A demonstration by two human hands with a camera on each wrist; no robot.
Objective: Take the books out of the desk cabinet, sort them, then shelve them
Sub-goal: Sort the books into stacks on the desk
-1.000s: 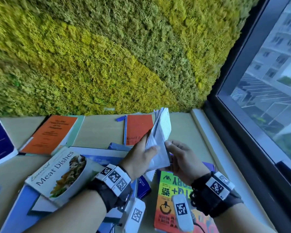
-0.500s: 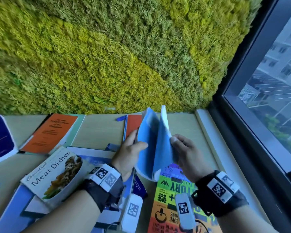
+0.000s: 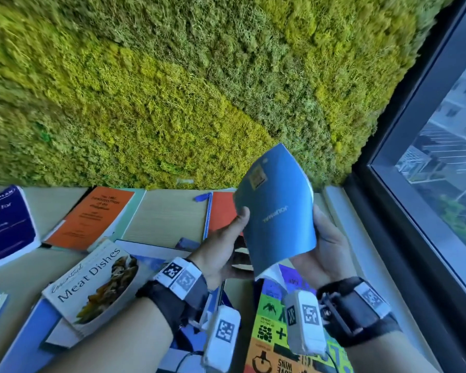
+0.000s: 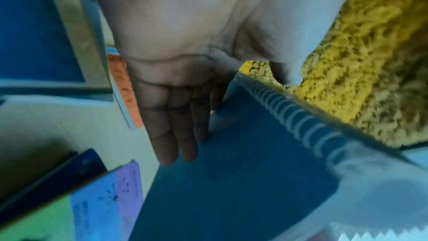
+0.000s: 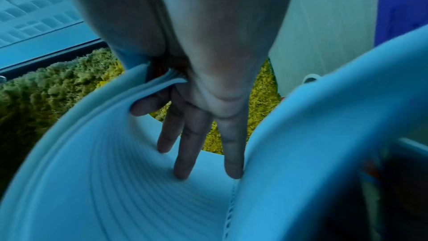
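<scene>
Above the tabletop's (image 3: 162, 216) right edge, blue journal (image 3: 277, 211) held bent, left hand (image 3: 221, 254) thumb pinching, right hand (image 3: 323, 251) fingers (image 5: 185, 153) spread inside pages.

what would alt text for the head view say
Two hands, left hand and right hand, hold a bent blue journal above a desk strewn with books, including a cookbook. A moss wall rises behind, a window to the right.

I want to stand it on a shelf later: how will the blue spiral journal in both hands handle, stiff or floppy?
Probably floppy: the blue journal bows into a curve between the left hand and right hand. Its cover looks thin and soft, so it would likely slump unless propped. The spiral binding may snag neighbouring books.
</scene>
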